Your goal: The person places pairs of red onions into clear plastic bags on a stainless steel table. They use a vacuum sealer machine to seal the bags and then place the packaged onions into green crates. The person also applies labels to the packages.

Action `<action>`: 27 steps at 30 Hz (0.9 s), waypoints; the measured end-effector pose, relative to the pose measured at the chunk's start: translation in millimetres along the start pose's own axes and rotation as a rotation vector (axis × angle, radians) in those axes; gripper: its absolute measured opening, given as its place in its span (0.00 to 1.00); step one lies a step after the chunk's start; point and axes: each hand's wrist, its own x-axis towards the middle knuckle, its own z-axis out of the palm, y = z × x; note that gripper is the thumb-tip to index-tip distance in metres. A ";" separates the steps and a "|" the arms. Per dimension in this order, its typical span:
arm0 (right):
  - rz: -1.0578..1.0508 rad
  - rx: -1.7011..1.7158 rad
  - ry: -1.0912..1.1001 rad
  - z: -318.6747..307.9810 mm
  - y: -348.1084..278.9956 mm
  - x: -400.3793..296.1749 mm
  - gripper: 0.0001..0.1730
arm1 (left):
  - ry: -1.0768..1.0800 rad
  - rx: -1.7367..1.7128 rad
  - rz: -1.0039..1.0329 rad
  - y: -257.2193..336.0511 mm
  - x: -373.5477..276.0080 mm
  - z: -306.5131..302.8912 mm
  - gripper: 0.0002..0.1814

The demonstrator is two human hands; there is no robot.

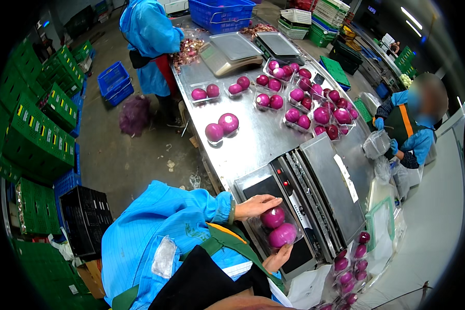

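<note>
Both my hands hold a clear plastic tray with two peeled red onions (282, 235) in it, above the plate of a film wrapping machine (252, 188). My left hand (258, 207) grips the tray's far-left end, thumb and fingers along its edge. At the opposite end, my right hand (279, 259) has its fingers against the tray. Red indicator lights glow on the machine's control strip (294, 201). Beyond the machine, another tray with two red onions (221, 127) rests on the steel table (252, 149).
Several onion trays (321, 114) crowd the table's far right side, near two weighing scales (230, 50). More packed onions (347, 271) lie right of the machine. One co-worker (151, 42) stands at the table's far end; another (407, 128) handles clear trays (376, 144). Green crates (38, 135) line the left.
</note>
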 end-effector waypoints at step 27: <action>-0.072 -0.105 -0.121 24.1 -30.6 4.0 0.31 | -0.095 -0.149 -0.046 -2.9 -17.6 -17.6 0.30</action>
